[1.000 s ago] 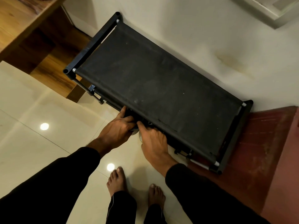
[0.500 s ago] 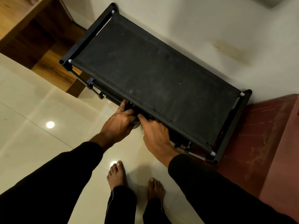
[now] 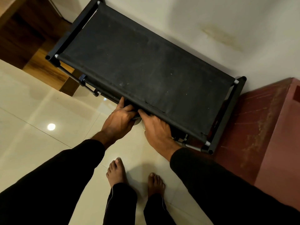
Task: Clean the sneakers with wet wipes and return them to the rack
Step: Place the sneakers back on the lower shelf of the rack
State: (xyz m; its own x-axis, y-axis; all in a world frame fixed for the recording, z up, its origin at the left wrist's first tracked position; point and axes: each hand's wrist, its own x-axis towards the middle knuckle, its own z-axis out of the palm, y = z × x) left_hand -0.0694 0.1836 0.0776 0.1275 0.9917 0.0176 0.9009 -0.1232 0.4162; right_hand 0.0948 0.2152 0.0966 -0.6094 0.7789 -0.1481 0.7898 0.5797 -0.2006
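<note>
A black shoe rack (image 3: 146, 67) with a fabric top shelf stands against the wall. Both my hands reach under its front edge, side by side. My left hand (image 3: 119, 123) has its fingers curled over a dark sneaker whose pale sole edge (image 3: 136, 119) shows between the hands. My right hand (image 3: 158, 130) lies with its back up and its thumb along the shelf edge. Its fingers are hidden under the fabric, with a sliver of pale sole (image 3: 143, 124) beside it. The rest of the sneakers is hidden under the shelf.
A wooden cabinet (image 3: 29, 39) stands left of the rack and a red-brown step (image 3: 259, 127) to its right. My bare feet (image 3: 116, 172) stand on the glossy cream tiles close to the rack. The white wall (image 3: 227, 30) backs the rack.
Both hands stay at the same spot under the rack's front edge. Only the view has shifted a little, with the rack sitting higher in the frame.
</note>
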